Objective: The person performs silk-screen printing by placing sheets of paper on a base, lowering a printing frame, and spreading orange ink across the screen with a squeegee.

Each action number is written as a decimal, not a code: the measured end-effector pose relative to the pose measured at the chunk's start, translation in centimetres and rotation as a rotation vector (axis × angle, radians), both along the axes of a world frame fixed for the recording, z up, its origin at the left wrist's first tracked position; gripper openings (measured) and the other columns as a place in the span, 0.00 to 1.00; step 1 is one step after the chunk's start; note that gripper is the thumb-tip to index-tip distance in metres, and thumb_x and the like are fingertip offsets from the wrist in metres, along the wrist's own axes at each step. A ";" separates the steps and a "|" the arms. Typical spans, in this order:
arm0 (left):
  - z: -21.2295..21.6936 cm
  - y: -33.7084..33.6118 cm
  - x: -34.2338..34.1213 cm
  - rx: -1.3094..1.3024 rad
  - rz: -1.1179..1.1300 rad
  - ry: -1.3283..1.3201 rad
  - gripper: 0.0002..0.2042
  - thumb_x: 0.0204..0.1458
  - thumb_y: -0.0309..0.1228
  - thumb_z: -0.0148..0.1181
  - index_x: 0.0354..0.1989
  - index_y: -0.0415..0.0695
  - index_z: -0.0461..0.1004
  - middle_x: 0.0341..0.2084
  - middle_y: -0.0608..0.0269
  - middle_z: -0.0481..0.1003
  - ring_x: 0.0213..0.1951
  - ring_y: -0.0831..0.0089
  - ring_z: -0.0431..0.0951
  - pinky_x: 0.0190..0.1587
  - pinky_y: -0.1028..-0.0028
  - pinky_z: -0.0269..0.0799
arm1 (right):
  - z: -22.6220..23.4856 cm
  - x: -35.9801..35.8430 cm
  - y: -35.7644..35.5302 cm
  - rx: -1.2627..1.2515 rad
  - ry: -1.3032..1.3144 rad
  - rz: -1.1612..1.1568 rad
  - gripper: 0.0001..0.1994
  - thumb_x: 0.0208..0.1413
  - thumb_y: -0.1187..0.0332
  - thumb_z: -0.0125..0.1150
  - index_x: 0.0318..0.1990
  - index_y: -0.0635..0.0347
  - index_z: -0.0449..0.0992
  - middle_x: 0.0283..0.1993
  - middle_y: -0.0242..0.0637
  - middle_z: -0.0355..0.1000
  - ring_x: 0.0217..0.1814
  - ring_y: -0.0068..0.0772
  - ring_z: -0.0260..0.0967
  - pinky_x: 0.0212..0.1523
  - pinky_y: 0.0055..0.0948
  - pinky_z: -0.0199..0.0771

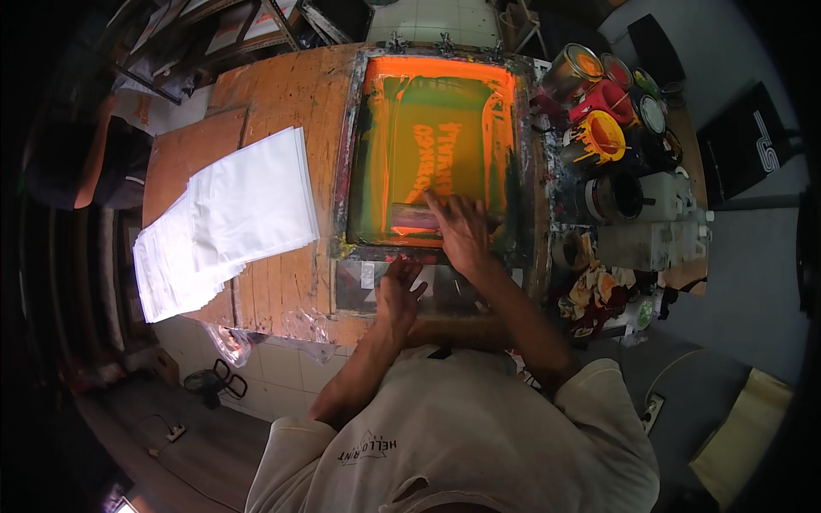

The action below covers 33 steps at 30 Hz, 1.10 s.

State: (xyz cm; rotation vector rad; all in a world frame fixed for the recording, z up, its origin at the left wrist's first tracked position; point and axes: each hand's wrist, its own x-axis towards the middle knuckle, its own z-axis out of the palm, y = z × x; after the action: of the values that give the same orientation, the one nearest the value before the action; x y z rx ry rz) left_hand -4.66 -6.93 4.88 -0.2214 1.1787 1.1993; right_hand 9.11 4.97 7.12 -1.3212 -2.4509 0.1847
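A screen-printing frame (353, 154) lies on the wooden table, its mesh smeared with bright orange ink around an orange lettered design. My right hand (464, 232) is closed on a squeegee (412, 215) laid crosswise on the near part of the mesh, below the lettering. The forefinger stretches forward over the blade, and the palm hides part of the handle. At the frame's near edge is my left hand (399, 289), fingers loosely bent and thumb apart, fingertips touching or just beside the edge. Metal clamps (445, 43) stand along the frame's far side.
Left of the frame, a fanned stack of white sheets (252, 197) covers part of the wooden table (291, 98). Ink cans (601, 137), plastic jugs (654, 244) and stained rags (596, 291) crowd the right side. Another person's arm (94, 158) shows at far left.
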 end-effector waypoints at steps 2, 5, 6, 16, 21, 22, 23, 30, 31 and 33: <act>-1.0 -0.5 0.0 0.006 -0.011 0.006 0.16 0.68 0.44 0.48 0.54 0.46 0.68 0.58 0.56 0.70 0.67 0.61 0.65 0.63 0.47 0.59 | -0.1 0.2 -0.8 0.011 -0.007 0.010 0.35 0.52 0.78 0.59 0.71 0.50 0.64 0.39 0.41 0.65 0.47 0.44 0.66 0.50 0.48 0.61; -1.1 -0.9 -0.1 -0.015 -0.001 0.002 0.20 0.68 0.47 0.47 0.58 0.45 0.66 0.64 0.54 0.66 0.70 0.60 0.62 0.64 0.46 0.57 | -0.5 0.1 -2.1 0.028 -0.021 0.028 0.34 0.52 0.76 0.60 0.70 0.50 0.65 0.40 0.40 0.65 0.48 0.42 0.66 0.57 0.56 0.58; -0.9 -1.0 -0.2 -0.011 -0.005 -0.002 0.20 0.68 0.47 0.47 0.57 0.45 0.66 0.63 0.54 0.67 0.70 0.60 0.62 0.64 0.46 0.57 | -0.8 -0.2 -2.2 0.033 -0.025 0.036 0.34 0.52 0.75 0.60 0.70 0.50 0.65 0.40 0.39 0.66 0.48 0.41 0.66 0.61 0.59 0.57; 1.3 0.4 0.3 -0.028 0.022 0.004 0.15 0.65 0.47 0.54 0.45 0.48 0.72 0.48 0.59 0.76 0.64 0.62 0.69 0.58 0.50 0.62 | -2.9 -2.4 13.5 0.218 -0.029 -0.036 0.38 0.49 0.78 0.66 0.70 0.46 0.64 0.44 0.36 0.68 0.54 0.39 0.68 0.68 0.75 0.44; 2.2 0.6 0.4 -0.075 0.064 -0.001 0.13 0.64 0.45 0.57 0.46 0.49 0.71 0.45 0.62 0.75 0.59 0.63 0.72 0.58 0.50 0.63 | -2.8 -3.8 23.5 0.209 -0.054 -0.065 0.31 0.54 0.77 0.61 0.66 0.46 0.68 0.44 0.37 0.72 0.56 0.41 0.69 0.68 0.81 0.43; 1.9 0.5 0.3 -0.055 0.071 -0.020 0.14 0.64 0.44 0.58 0.49 0.49 0.71 0.46 0.63 0.74 0.58 0.64 0.72 0.59 0.49 0.63 | -2.8 -4.0 24.9 0.252 -0.045 -0.067 0.29 0.54 0.77 0.61 0.65 0.47 0.69 0.46 0.38 0.73 0.57 0.41 0.70 0.67 0.77 0.46; 1.6 0.4 0.3 -0.034 0.077 -0.039 0.14 0.64 0.43 0.58 0.52 0.49 0.70 0.48 0.63 0.74 0.57 0.64 0.72 0.59 0.49 0.62 | -3.0 -3.9 25.7 0.213 -0.042 -0.056 0.28 0.54 0.77 0.60 0.65 0.48 0.69 0.47 0.39 0.73 0.57 0.42 0.70 0.66 0.74 0.49; 1.8 0.2 0.4 -0.114 0.075 0.001 0.14 0.66 0.47 0.54 0.41 0.50 0.72 0.44 0.58 0.78 0.58 0.63 0.72 0.54 0.56 0.67 | -2.4 -2.9 30.7 0.138 -0.054 -0.061 0.32 0.53 0.77 0.62 0.67 0.46 0.68 0.51 0.40 0.73 0.58 0.42 0.68 0.57 0.52 0.59; 1.6 0.0 0.3 -0.101 0.064 -0.001 0.13 0.66 0.47 0.55 0.41 0.50 0.73 0.44 0.58 0.78 0.57 0.63 0.73 0.54 0.56 0.67 | -2.4 -3.2 31.3 0.212 -0.058 -0.086 0.35 0.51 0.79 0.65 0.68 0.44 0.67 0.51 0.39 0.73 0.59 0.41 0.67 0.56 0.50 0.58; 1.1 -0.3 0.0 -0.074 0.037 -0.007 0.13 0.65 0.47 0.56 0.40 0.50 0.73 0.43 0.57 0.79 0.56 0.61 0.75 0.55 0.56 0.68 | -2.7 -4.2 31.7 0.242 -0.088 -0.082 0.34 0.50 0.80 0.62 0.67 0.45 0.68 0.49 0.39 0.72 0.57 0.41 0.68 0.56 0.48 0.58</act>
State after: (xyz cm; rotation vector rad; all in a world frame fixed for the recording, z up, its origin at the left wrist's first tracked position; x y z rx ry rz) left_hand -4.61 -7.19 6.00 -0.3044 1.2190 1.1875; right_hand 4.87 36.65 4.40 -1.3439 -2.3931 -0.1894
